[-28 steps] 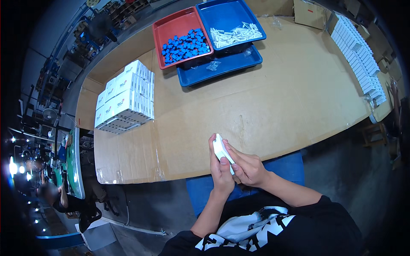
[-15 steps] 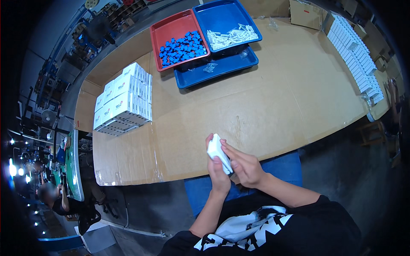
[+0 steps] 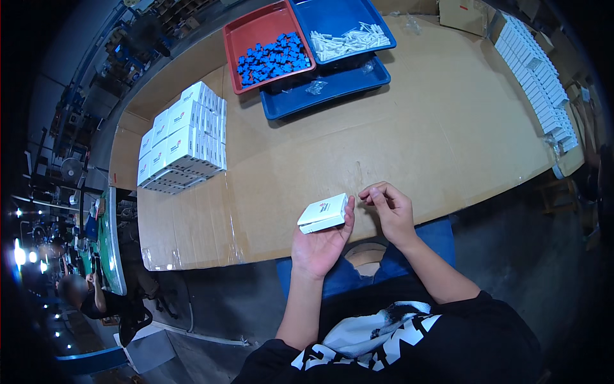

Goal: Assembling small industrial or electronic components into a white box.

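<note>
Right hand (image 3: 390,210) now off white box (image 3: 324,212); left hand (image 3: 316,248) palm-up.

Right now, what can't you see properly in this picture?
All in the head view:
- Inside the white box: hidden by its own sides.
- Part of the left hand: hidden behind that box.
- Whether the right hand pinches anything: too small to tell.
- Back of the upper blue tray: cut off by the top edge.
- Part of the lower blue tray: covered by the trays above.
</note>
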{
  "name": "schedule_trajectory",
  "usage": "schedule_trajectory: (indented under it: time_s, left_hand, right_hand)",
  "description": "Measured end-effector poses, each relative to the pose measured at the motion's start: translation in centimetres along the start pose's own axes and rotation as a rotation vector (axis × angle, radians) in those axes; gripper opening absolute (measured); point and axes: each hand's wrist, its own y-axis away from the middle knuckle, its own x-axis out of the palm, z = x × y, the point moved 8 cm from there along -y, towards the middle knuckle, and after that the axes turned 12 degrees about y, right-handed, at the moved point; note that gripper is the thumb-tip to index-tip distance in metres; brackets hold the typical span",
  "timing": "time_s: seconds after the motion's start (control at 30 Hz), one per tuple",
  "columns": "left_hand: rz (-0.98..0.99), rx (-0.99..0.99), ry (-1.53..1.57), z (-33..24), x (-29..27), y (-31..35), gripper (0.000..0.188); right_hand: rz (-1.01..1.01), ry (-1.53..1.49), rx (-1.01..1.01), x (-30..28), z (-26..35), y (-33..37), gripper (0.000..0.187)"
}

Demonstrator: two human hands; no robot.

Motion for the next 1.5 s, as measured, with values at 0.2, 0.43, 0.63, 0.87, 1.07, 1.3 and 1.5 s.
schedule_trajectory:
  time_s: [0.2,0.43,0.63,0.87,1.07,1.3,1.5]
  left_hand:
    - [0.051,-0.119,0.162,0.9,0.9,0.2,0.061]
    - [0.138,0.38,-0.73,-1.0,1.8,0.5,0.058]
    - [0.197,0.799,-1.43,-0.1,2.9,1.3,0.06]
    - [0.165,0.912,-1.572,0.1,3.2,1.3,0.07]
    - [0.25,0.86,-1.508,1.6,3.4,1.6,0.079]
    - [0.49,0.874,-1.538,2.1,3.7,2.4,0.091]
    - [0.57,1.015,-1.535,2.8,4.3,3.1,0.109]
  right_hand:
    - [0.037,0.042,-0.019,0.5,0.2,0.0,0.028]
    - [0.074,0.0,0.011,0.8,0.1,0.2,0.025]
    - [0.247,0.152,-0.06,3.3,5.0,1.5,0.038]
    - [0.374,0.186,-0.152,4.9,3.9,2.6,0.049]
    - [0.276,0.178,-0.223,5.1,4.4,3.2,0.056]
    - [0.284,0.012,-0.387,4.9,6.1,3.6,0.067]
    - [0.312,-0.025,-0.448,4.4,6.0,3.4,0.063]
